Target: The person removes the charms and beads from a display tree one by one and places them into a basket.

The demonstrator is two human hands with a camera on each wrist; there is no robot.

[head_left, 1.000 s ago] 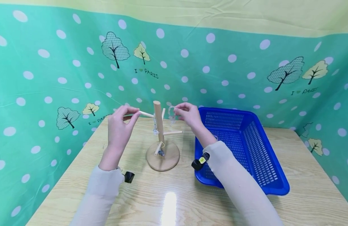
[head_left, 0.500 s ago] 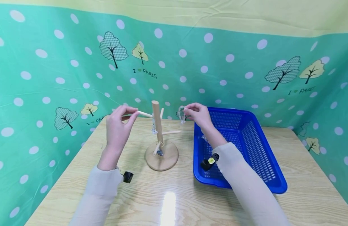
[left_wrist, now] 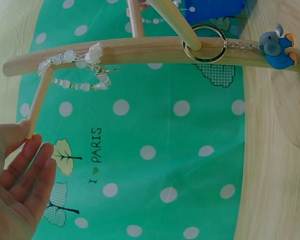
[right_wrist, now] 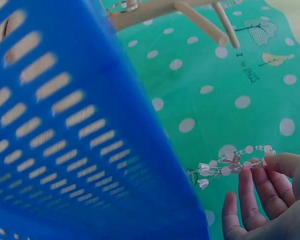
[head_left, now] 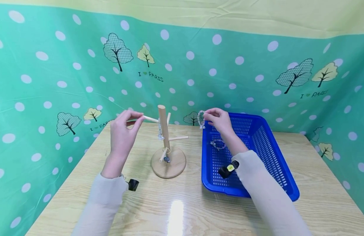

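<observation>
Bracelet (right_wrist: 234, 161) in right grip (head_left: 221, 121), basket (head_left: 266, 154) part-hidden

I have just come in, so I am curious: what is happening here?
A person's left hand pinches the tip of a peg on a wooden stand; a beaded bracelet hangs on that peg. The right hand holds a second bracelet near the blue basket, in which a third bracelet lies. A keychain hangs on a lower peg.

Green dotted cloth (head_left: 182, 73) behind tbl (head_left: 149, 203), prob. wood.
</observation>
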